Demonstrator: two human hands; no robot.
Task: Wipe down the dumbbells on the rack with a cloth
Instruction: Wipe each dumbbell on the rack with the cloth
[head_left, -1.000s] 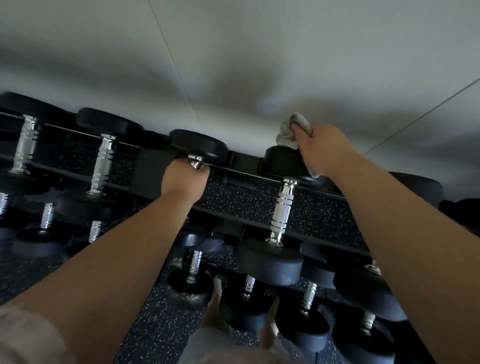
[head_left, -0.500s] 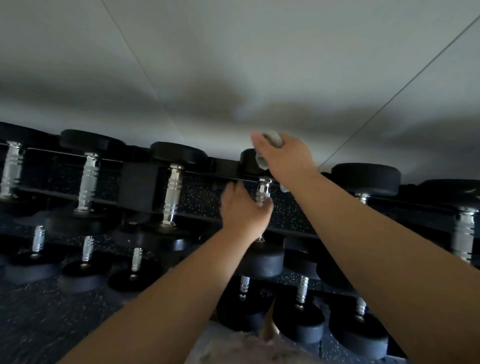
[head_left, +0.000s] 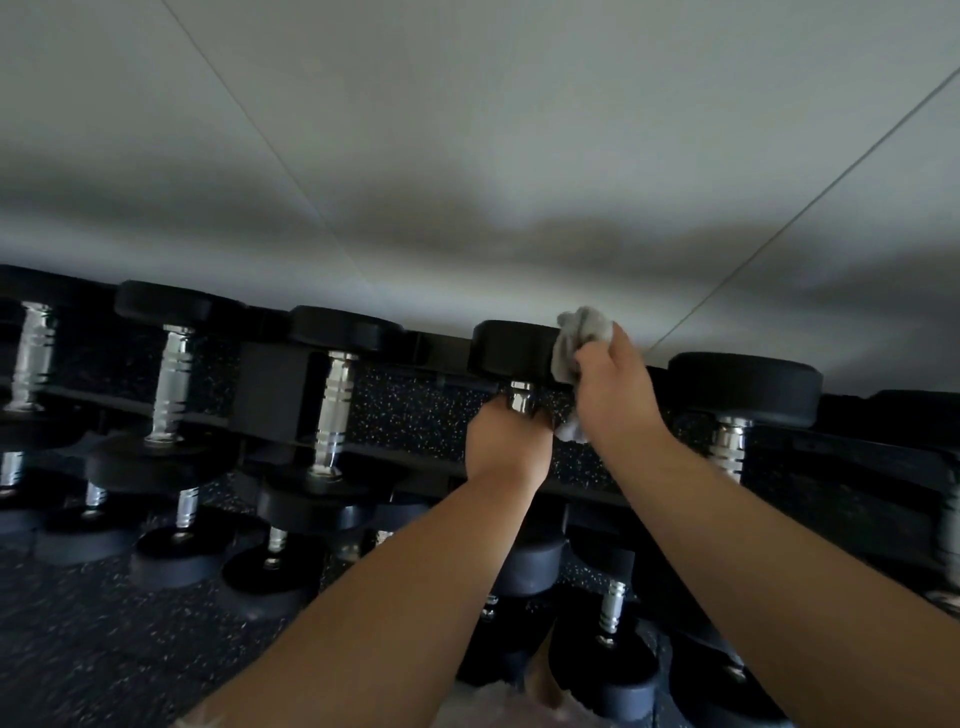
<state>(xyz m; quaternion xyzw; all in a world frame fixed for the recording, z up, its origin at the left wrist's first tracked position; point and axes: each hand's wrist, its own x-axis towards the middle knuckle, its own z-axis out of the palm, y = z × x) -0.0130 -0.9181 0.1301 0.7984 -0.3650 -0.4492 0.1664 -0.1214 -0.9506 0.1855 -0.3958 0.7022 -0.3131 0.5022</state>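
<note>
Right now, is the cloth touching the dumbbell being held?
Touching. The head view shows the cloth, bunched in the right hand, against the dumbbell at its black end, no gap.

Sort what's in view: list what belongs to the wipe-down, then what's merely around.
Job: cloth, held in right hand; dumbbell under the cloth, its handle gripped by left hand; neighbouring dumbbells; rack.
Merely around: wall; speckled floor.

The left hand (head_left: 506, 447), wrapped round the chrome dumbbell handle (head_left: 521, 396), hides most of it. The crumpled grey cloth (head_left: 576, 338) gripped by the right hand (head_left: 613, 395) covers the right edge of the black round weight head (head_left: 506, 345). The far-right chrome-handled dumbbell (head_left: 950, 525) is cut off by the edge.
</note>
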